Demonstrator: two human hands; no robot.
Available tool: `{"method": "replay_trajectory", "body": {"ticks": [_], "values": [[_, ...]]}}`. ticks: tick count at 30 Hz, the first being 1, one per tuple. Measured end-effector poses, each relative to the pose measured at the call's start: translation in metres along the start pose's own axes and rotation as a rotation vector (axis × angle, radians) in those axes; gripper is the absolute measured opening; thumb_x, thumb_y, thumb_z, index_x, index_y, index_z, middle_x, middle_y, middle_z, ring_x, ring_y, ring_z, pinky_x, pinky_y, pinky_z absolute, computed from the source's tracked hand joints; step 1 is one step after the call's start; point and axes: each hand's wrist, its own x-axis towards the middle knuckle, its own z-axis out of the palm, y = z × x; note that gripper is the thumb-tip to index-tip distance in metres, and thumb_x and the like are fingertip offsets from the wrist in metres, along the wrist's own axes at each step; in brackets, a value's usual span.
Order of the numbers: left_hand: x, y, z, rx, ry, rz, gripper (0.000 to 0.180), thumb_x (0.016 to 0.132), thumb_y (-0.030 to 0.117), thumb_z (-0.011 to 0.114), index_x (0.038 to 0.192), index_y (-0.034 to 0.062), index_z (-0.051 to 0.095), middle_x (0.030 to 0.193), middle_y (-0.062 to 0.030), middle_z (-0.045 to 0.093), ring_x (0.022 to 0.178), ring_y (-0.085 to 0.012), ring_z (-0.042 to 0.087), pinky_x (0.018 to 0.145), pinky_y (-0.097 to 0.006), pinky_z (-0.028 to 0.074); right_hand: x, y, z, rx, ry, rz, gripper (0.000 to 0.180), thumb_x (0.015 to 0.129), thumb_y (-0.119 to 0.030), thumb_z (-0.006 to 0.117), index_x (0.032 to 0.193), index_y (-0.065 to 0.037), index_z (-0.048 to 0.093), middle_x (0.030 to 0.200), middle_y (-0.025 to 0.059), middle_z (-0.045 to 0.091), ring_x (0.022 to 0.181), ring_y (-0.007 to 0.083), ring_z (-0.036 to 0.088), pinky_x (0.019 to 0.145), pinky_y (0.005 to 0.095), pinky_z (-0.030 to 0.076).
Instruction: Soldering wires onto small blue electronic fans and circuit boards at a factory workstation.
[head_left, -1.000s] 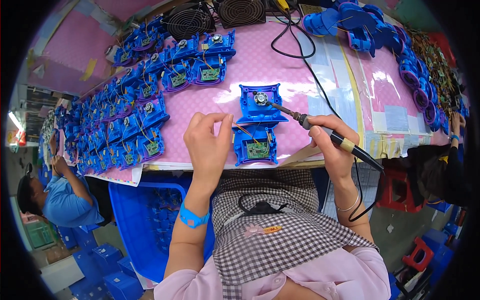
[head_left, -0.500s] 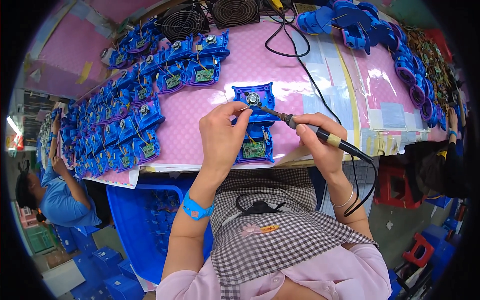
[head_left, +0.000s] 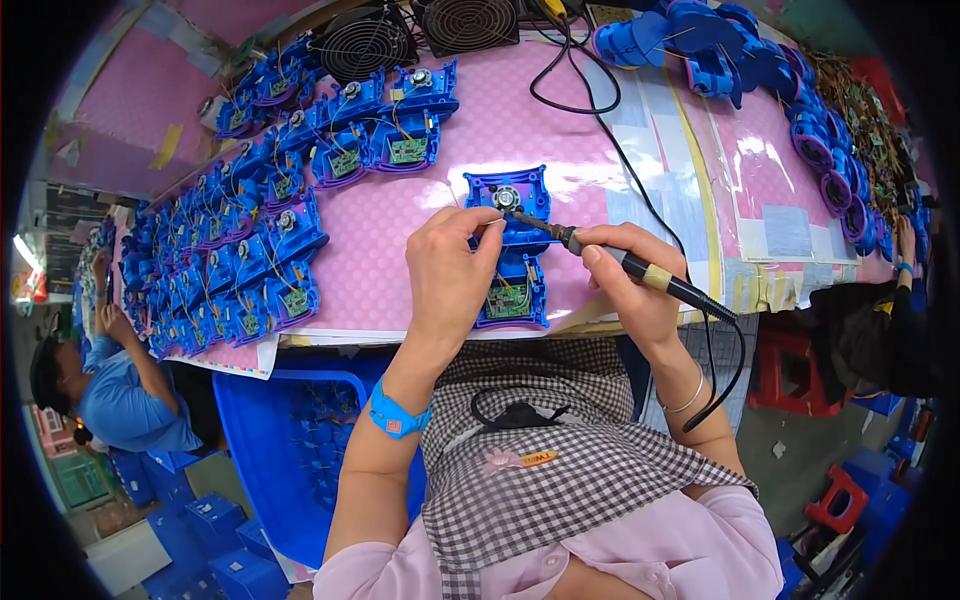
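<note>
Blue plastic housing (head_left: pixel 512 245), lying open on the pink table mat (head_left: pixel 400 215) at the near edge of the bench, with a small round motor at its far end and a green circuit board (head_left: pixel 507 301) at its near end. The left hand (head_left: pixel 450 270) rests over the housing, fingers pinched narrowly together beside the motor; what they pinch is too small to tell. The right hand (head_left: pixel 630 285) is closed around the handle of a soldering iron (head_left: pixel 620 260), its tip laid at the motor and its black cord trailing off to the right. To the left, rows of like blue housings (head_left: pixel 255 260) with boards and wires cover the mat. Below the bench edge stands a blue plastic crate (head_left: pixel 285 450) holding more blue parts. Two black fan grilles (head_left: pixel 415 35) stand at the far side; blue ring-shaped parts (head_left: pixel 830 160) lie along the right.
</note>
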Motion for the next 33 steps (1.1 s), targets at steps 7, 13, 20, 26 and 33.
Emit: {"method": "replay_trajectory", "body": {"ticks": [7, 13, 20, 26, 33], "values": [[0.001, -0.002, 0.002, 0.002, 0.008, 0.022, 0.010, 0.078, 0.006, 0.068, 0.085, 0.0000, 0.071, 0.076, -0.0129, 0.066, 0.065, -0.0247, 0.063, 0.060, -0.035, 0.048, -0.002, -0.009, -0.008, 0.066, 0.088, 0.048, 0.016, 0.084, -0.002, 0.061, 0.096, 0.005, 0.066, 0.077, 0.0086, 0.063, 0.060, 0.0105, 0.058, 0.054, 0.0212, 0.044], [0.001, -0.002, 0.002, 0.003, 0.016, 0.018, 0.010, 0.078, 0.007, 0.067, 0.084, 0.0001, 0.070, 0.076, -0.0132, 0.066, 0.066, -0.0250, 0.064, 0.061, -0.035, 0.049, -0.009, -0.001, -0.016, 0.076, 0.162, -0.045, 0.019, 0.088, 0.000, 0.056, 0.105, 0.006, 0.062, 0.082, 0.0102, 0.060, 0.057, 0.0102, 0.054, 0.053, 0.0217, 0.041], [0.002, -0.001, 0.002, -0.012, 0.009, 0.007, 0.009, 0.077, 0.006, 0.069, 0.084, 0.0003, 0.071, 0.078, -0.0110, 0.069, 0.065, -0.0173, 0.062, 0.057, -0.030, 0.047, -0.023, 0.003, -0.025, 0.105, 0.063, -0.080, 0.029, 0.096, -0.024, 0.055, 0.110, 0.001, 0.056, 0.065, 0.0033, 0.055, 0.048, 0.0100, 0.049, 0.045, 0.0226, 0.037], [0.000, -0.006, 0.006, 0.042, 0.038, 0.101, 0.011, 0.077, 0.010, 0.068, 0.083, 0.0005, 0.069, 0.077, -0.0144, 0.068, 0.071, -0.0247, 0.067, 0.063, -0.035, 0.050, -0.016, 0.004, -0.015, -0.188, -0.195, -0.225, 0.044, 0.077, -0.035, 0.076, 0.089, -0.002, 0.048, 0.110, 0.0240, 0.064, 0.097, 0.0297, 0.065, 0.083, 0.0367, 0.051], [-0.048, -0.028, -0.076, -0.004, 0.411, 0.038, 0.005, 0.079, 0.002, 0.069, 0.084, 0.0016, 0.068, 0.067, -0.0048, 0.055, 0.054, -0.0118, 0.045, 0.049, -0.028, 0.035, -0.014, -0.010, 0.049, -0.299, -0.535, -0.238, 0.048, 0.064, -0.012, 0.082, 0.091, -0.006, 0.043, 0.134, 0.0258, 0.044, 0.112, 0.0433, 0.051, 0.090, 0.0438, 0.046]]}}
